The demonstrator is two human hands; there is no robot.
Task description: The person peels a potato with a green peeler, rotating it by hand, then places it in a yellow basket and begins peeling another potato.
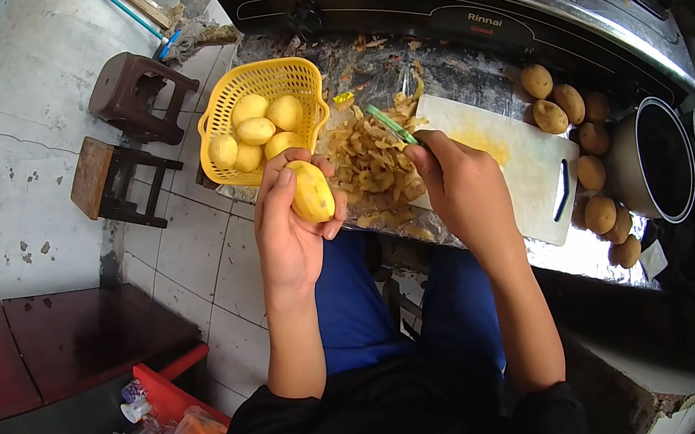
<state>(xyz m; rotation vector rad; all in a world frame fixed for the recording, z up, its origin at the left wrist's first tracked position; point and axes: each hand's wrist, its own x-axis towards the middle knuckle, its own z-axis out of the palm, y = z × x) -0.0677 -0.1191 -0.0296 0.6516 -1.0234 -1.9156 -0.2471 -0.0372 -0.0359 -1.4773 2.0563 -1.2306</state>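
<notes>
A peeled yellow potato point(311, 193) lies in my left hand point(291, 221), with the fingers curled round it, just below the yellow basket point(318, 133). Several peeled potatoes point(255, 130) fill part of that basket. My right hand point(464, 187) grips a green-handled peeler point(392, 124) above a heap of peelings point(370, 165), apart from the potato. Under and behind my right hand is a white cutting board point(524, 137) with a yellowish stain and a dark handle slot.
Several unpeeled potatoes point(591, 173) line the right side of the board, beside a metal pot point(689, 166). A Rinnai stove point(483, 25) stands behind. Two stools point(114, 88) are on the tiled floor at left; a red container point(172, 395) is at lower left.
</notes>
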